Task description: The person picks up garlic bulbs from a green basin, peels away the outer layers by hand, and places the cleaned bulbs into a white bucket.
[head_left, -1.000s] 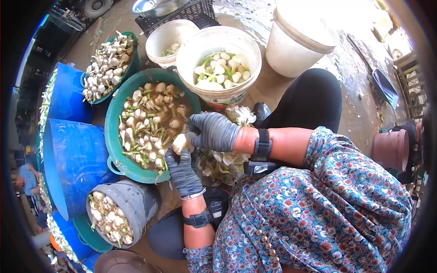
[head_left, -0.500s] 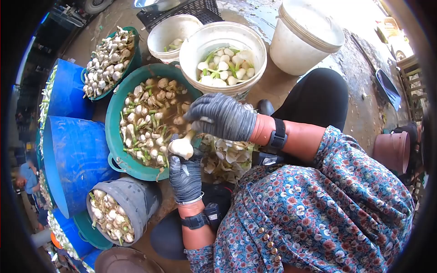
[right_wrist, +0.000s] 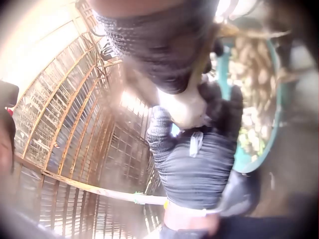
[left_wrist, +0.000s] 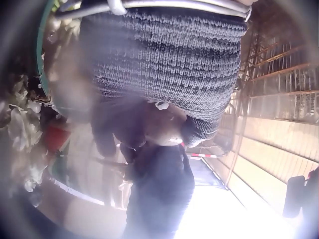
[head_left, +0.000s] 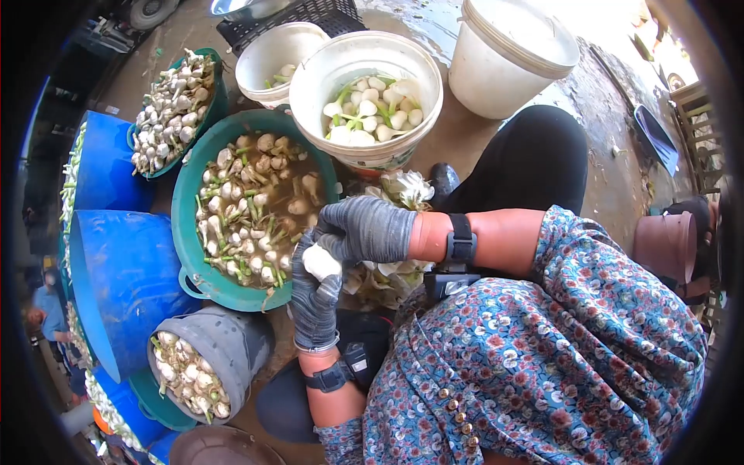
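Observation:
A white garlic bulb (head_left: 322, 263) sits in my gloved left hand (head_left: 316, 310), whose fingers and thumb grip it from below. My right hand (head_left: 370, 229), in a matching grey striped glove, has its fingers curled at the bulb's stalk side and pinches it there. In the right wrist view the bulb (right_wrist: 183, 108) shows pale and smooth between both gloves, with a scrap of skin (right_wrist: 196, 143) stuck on the left glove. Just beyond the hands stands a green tub (head_left: 183, 232) of murky water with many garlic bulbs (head_left: 248, 209) in it.
A white bucket (head_left: 430, 116) of peeled garlic stands past the tub, beside a smaller white bucket (head_left: 248, 66). Papery skins (head_left: 387, 283) lie heaped under the right forearm. Blue barrels (head_left: 128, 283) and a grey bucket (head_left: 244, 349) of garlic line the left side.
The right hand swung away from the bulb, opened somewhat, then came back to it. More white surface shows on the bulb now than a second ago.

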Motion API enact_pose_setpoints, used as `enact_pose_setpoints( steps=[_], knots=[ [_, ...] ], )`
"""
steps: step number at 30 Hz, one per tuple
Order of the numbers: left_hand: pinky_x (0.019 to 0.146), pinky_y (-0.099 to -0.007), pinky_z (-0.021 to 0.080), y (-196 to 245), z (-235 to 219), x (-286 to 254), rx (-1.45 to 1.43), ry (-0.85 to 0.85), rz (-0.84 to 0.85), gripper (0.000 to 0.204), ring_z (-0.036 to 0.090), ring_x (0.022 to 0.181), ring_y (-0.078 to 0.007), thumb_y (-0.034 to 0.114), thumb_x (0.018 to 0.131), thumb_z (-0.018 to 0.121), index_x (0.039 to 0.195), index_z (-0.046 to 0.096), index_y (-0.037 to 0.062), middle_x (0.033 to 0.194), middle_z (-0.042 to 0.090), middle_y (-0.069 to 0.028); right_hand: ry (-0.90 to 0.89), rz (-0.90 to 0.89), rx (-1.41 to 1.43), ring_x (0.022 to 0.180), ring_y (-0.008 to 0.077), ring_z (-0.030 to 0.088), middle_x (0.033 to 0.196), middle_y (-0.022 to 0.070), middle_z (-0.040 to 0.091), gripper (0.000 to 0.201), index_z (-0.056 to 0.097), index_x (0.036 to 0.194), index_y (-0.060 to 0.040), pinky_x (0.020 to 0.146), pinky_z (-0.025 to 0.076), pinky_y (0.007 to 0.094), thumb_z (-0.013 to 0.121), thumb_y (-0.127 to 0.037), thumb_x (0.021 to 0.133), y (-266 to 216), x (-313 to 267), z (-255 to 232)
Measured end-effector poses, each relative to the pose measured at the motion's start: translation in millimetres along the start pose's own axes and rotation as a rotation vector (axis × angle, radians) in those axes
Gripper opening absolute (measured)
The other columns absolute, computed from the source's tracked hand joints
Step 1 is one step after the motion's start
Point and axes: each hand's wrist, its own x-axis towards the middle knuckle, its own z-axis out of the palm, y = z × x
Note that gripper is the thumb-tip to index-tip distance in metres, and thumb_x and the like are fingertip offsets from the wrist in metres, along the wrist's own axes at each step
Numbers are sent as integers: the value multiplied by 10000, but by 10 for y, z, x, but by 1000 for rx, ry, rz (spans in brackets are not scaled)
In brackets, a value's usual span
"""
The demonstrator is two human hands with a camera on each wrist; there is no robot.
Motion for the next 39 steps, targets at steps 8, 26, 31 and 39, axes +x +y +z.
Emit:
enact_pose_setpoints(
  steps=[8, 26, 31, 39],
  knots=[
    [993, -311, 398, -56, 13, 0, -147, 9, -72, 739, 477, 1153, -190, 282, 791, 681, 1409, 359, 36, 1309, 462, -77, 25, -102, 89, 842, 366, 643, 876, 194, 661, 237, 637, 969, -40, 754, 514, 416, 616, -240, 843, 36, -9, 18],
    [1064, -343, 311, -57, -43, -92, 384, -188, 269, 820, 404, 1225, -229, 284, 822, 602, 1484, 188, 37, 1377, 370, -113, -36, 198, 143, 778, 351, 644, 825, 205, 666, 358, 645, 937, -3, 748, 509, 400, 563, -351, 914, 130, 20, 321],
    [1081, -324, 295, 69, 85, -168, 255, -60, 181, 724, 386, 1260, -216, 101, 786, 541, 1454, 269, 47, 1366, 384, -99, -180, 124, 318, 780, 251, 639, 850, 141, 678, 408, 646, 980, -10, 758, 502, 372, 590, -408, 912, 257, 57, 133],
    [973, -323, 404, -131, -32, -92, 70, 14, -27, 645, 485, 1125, -200, 432, 913, 571, 1374, 375, 27, 1252, 486, -111, -57, -195, -12, 804, 295, 619, 875, 150, 624, 233, 590, 917, -42, 708, 486, 372, 675, -252, 865, 173, -93, 101]
  ],
)
